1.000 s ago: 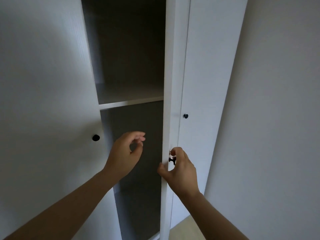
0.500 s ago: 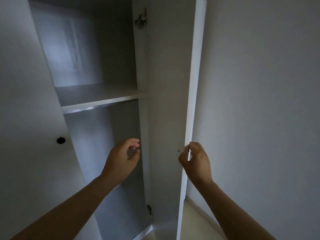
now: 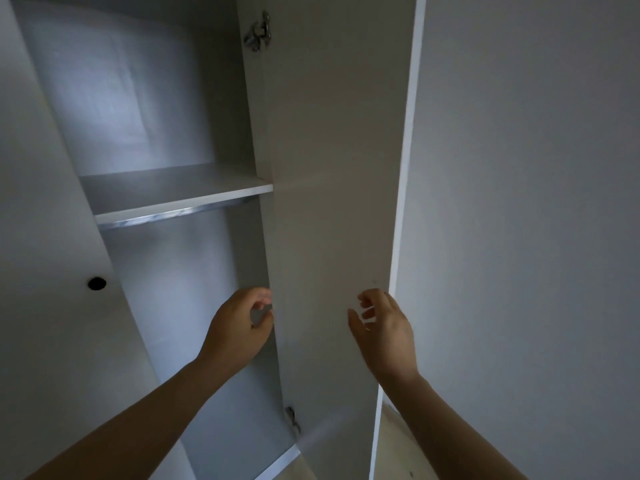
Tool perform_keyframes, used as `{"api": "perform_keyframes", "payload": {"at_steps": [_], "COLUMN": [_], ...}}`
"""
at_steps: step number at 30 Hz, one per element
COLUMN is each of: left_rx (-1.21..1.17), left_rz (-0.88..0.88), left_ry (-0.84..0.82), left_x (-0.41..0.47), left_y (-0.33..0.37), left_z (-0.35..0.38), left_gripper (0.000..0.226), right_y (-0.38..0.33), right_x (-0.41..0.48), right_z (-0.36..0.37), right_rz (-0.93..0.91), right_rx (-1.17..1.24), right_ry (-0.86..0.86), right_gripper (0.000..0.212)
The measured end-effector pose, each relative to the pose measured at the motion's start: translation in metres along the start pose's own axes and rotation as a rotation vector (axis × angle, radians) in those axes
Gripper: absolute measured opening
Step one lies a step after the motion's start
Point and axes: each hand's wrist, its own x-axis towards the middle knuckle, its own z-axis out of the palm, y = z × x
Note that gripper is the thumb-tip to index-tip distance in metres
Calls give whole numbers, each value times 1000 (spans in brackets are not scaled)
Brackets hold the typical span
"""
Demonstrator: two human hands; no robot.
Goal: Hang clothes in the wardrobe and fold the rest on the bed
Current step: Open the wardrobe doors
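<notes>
A white wardrobe stands open in front of me, with a shelf [image 3: 173, 194] and a silver hanging rail [image 3: 166, 214] just under it. Its right door [image 3: 332, 202] is swung wide and I see its inner face. My right hand [image 3: 384, 332] hovers near that door's free edge, fingers loosely curled, holding nothing. My left hand [image 3: 239, 327] floats in front of the opening beside the door's hinge side, fingers relaxed, also holding nothing. No clothes are in view.
The left door [image 3: 45, 271] with a black knob [image 3: 96, 283] fills the left side. A plain wall [image 3: 519, 202] runs close on the right. Hinges [image 3: 258, 32] sit at the right door's top and bottom. A strip of pale floor [image 3: 398, 445] shows below.
The right door has swung from nearly closed to wide open. My right hand has let go of its knob and edge and now hangs free beside it.
</notes>
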Motion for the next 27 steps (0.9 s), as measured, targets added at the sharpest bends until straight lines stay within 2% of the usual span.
{"api": "perform_keyframes", "payload": {"at_steps": [5, 12, 16, 20, 27], "left_rx": [52, 200, 257, 307, 326], "left_rz": [-77, -129, -246, -355, -395], "left_ry": [32, 187, 288, 278, 329], "left_x": [-5, -6, -4, 0, 16], "left_y": [-24, -86, -135, -175, -208], "left_z": [-18, -73, -110, -137, -155], "left_gripper": [28, 25, 30, 43, 52], "right_y": [-27, -75, -113, -142, -172], "right_x": [6, 24, 34, 42, 53], "right_z": [28, 98, 151, 193, 240], "right_rz": [-39, -91, -134, -163, -192], "right_rx": [79, 153, 212, 230, 272], "right_ry": [-63, -185, -266, -323, -430], "right_gripper": [20, 14, 11, 10, 12]}}
